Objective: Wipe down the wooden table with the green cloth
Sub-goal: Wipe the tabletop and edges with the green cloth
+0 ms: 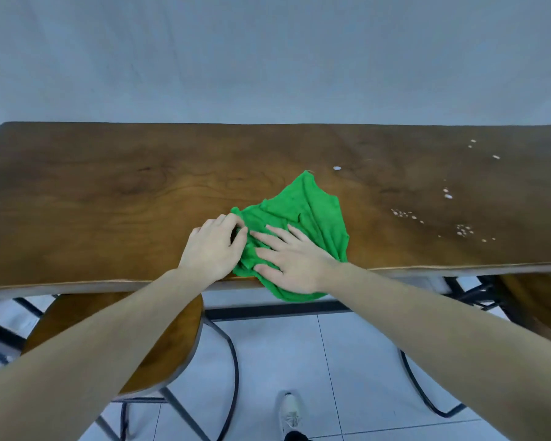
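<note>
A crumpled green cloth (pixel 312 211) lies on the wooden table (pixel 124 192) near its front edge, one corner hanging over the edge. My left hand (pixel 215 246) pinches the cloth's left edge with curled fingers. My right hand (pixel 290 259) lies flat on the cloth with its fingers spread and straight. White spots and crumbs (pixel 404 214) are scattered over the right part of the tabletop, and one white spot (pixel 337 168) sits just beyond the cloth's far tip.
A round wooden stool (pixel 172 345) with black metal legs stands under the table's front edge, below my left arm. A second stool (pixel 528 300) shows at the right. A pale wall rises behind the table. My shoe (pixel 290 412) stands on the tiled floor.
</note>
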The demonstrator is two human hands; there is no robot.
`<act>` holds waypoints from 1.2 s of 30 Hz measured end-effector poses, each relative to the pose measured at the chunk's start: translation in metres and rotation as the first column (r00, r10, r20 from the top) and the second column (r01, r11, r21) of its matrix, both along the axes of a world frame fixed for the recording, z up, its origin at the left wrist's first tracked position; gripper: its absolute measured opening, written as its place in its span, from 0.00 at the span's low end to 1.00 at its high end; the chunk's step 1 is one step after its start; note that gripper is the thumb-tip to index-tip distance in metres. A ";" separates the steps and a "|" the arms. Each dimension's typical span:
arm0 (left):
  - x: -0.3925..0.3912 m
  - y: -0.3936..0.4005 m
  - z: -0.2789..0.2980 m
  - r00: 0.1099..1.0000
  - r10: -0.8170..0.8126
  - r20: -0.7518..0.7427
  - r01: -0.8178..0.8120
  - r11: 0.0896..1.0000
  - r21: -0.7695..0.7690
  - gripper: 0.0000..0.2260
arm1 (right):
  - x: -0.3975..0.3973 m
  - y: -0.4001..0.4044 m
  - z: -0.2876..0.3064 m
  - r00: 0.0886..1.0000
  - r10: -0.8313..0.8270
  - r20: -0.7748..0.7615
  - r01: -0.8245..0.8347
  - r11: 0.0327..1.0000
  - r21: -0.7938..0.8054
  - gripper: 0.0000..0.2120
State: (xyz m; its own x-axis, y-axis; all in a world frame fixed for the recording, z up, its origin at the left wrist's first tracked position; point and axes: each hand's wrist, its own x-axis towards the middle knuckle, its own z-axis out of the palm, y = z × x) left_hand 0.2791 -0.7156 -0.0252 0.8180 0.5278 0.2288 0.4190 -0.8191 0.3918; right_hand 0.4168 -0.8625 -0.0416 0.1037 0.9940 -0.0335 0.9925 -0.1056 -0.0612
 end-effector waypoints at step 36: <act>0.099 -0.017 -0.007 0.988 -0.138 -0.070 0.141 0.989 0.035 0.15 | 0.104 -0.075 0.014 0.983 0.170 -0.065 -0.175 0.981 -0.086 0.32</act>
State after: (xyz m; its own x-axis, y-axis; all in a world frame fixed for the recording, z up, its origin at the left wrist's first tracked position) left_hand 0.3781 -0.7330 -0.0325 0.8973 0.3989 0.1889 0.3238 -0.8858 0.3324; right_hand 0.5210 -0.9372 -0.0272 -0.0740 0.9894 -0.1253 0.9914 0.0595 -0.1163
